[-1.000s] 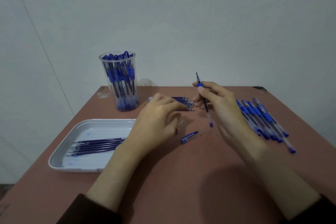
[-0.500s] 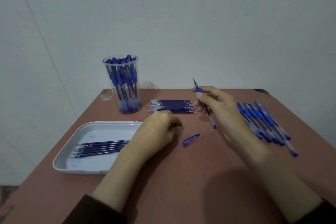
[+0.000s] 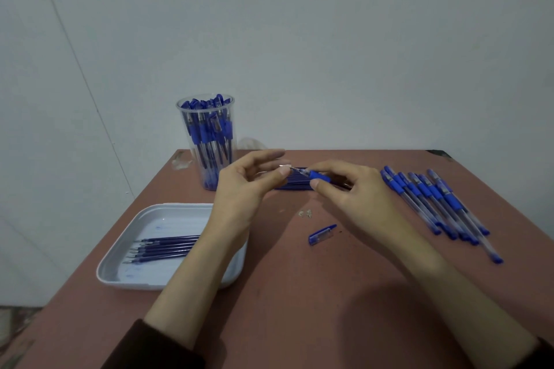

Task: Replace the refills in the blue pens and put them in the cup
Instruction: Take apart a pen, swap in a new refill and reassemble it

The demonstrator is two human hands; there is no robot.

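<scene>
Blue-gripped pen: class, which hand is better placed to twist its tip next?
Probably left: the left hand pinches the tip of the blue-gripped clear pen; the right hand grips its sleeve.

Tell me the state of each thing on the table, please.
cup: upright, full.
tray: holds refills, lying flat.
pen: uncapped, gripped by right hand, tip pinched by left hand.
cap: off, lying loose.
row of pens: capped, lying side by side.

left hand (image 3: 239, 192): bare | right hand (image 3: 356, 192): bare | left sleeve (image 3: 156, 347): dark brown, cuff on forearm | right sleeve (image 3: 544, 358): same dark fabric
</scene>
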